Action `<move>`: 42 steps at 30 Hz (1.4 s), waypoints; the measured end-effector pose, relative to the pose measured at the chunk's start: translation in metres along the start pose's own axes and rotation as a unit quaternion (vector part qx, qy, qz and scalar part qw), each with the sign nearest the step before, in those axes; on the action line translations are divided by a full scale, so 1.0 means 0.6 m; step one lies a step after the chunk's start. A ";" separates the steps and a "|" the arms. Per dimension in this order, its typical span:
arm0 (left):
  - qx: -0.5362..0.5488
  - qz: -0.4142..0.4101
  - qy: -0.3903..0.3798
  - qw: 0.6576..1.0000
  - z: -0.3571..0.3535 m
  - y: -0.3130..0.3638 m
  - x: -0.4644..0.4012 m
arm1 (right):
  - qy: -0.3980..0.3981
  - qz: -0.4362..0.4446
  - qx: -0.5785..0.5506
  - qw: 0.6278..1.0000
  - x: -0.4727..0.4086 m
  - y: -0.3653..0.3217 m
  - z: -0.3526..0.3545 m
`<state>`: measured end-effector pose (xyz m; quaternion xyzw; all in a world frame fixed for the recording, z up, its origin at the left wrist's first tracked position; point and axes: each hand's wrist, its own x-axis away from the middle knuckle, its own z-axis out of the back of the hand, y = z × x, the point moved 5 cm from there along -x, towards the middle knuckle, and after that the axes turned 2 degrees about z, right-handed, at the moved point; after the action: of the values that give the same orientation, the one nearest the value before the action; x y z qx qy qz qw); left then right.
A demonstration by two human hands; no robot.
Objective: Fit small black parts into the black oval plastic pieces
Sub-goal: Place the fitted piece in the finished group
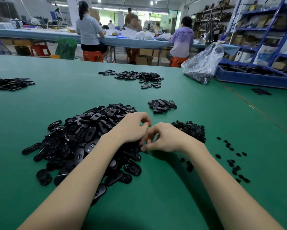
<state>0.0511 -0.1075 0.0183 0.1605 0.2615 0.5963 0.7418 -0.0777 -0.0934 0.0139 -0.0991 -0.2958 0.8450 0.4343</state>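
Both forearms come in from the near edge of the green table (156, 205) and meet over the right side of the big heap of oval pieces (83, 135), which lies nearest me on the left. I judge this heap is the stock not yet fitted, and it is large, so most of the work is left. To the right of the hands sits a smaller mound of small parts (191, 130), with loose ones scattered nearer and further right. Just beyond the hands, a little pile of ovals (162, 106) looks like the finished ones, though I cannot tell that for sure; a wider spread of ovals (139, 77) lies farther off, and another dark pile (10, 83) at far left.

As for the hands: I see the left hand (132, 128) knuckles up, fingers curled down and inward over the heap's edge. Whatever it grips is hidden under the palm, so I cannot tell what it holds. The right hand (164, 138) is turned toward it, fingers bent, with its thumb and fingertips pinching something small and dark at the heap's near right edge, probably one small part being pressed into an oval. The two hands are touching or nearly so.

At far right stand a clear plastic bag (204, 63) and a blue bin (255, 78).
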 end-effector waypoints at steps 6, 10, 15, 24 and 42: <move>0.006 -0.006 0.015 1.000 0.008 0.003 0.003 | 0.030 -0.002 -0.002 1.000 0.001 0.008 0.011; 0.018 -0.003 0.018 1.000 0.011 0.007 0.007 | 0.079 -0.033 -0.047 0.995 0.007 0.028 0.034; 0.060 0.006 0.003 0.998 0.006 0.016 0.009 | 0.157 -0.084 -0.081 0.981 0.017 0.059 0.066; 0.271 0.091 -0.047 0.957 -0.016 0.017 0.015 | 0.189 -0.074 -0.126 0.971 0.029 0.069 0.083; 0.368 0.148 -0.018 0.918 -0.030 0.005 0.015 | 0.176 -0.186 0.177 0.950 0.033 0.093 0.085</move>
<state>0.0395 -0.0991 0.0035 0.4695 0.4225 0.5582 0.5380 -0.1492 -0.1241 0.0241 -0.1114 -0.0738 0.7570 0.6397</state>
